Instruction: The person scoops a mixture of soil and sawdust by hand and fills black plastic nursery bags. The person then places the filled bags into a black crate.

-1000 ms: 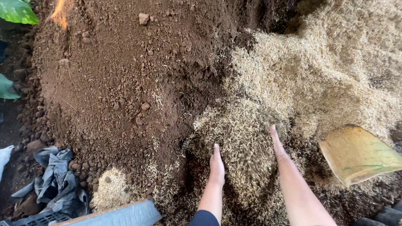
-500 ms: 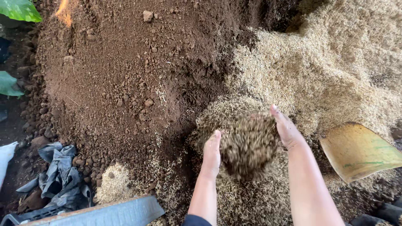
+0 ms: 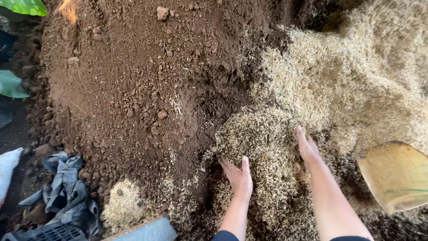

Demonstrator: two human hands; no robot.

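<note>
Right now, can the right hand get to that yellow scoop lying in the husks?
Probably yes. The right hand rests on the husk pile, and the yellow scoop lies just to its right with only loose husks between them.

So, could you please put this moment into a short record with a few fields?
left hand: left hand open, palm down on the husk-and-soil mix
right hand: right hand open, pressed edge-on into the same mix
dark material: brown soil heap, upper left
pale material: straw-coloured husk pile, upper right
right edge: yellowish scoop lying on the husks
lower left: crumpled grey cloth
top left: green leaves
</note>
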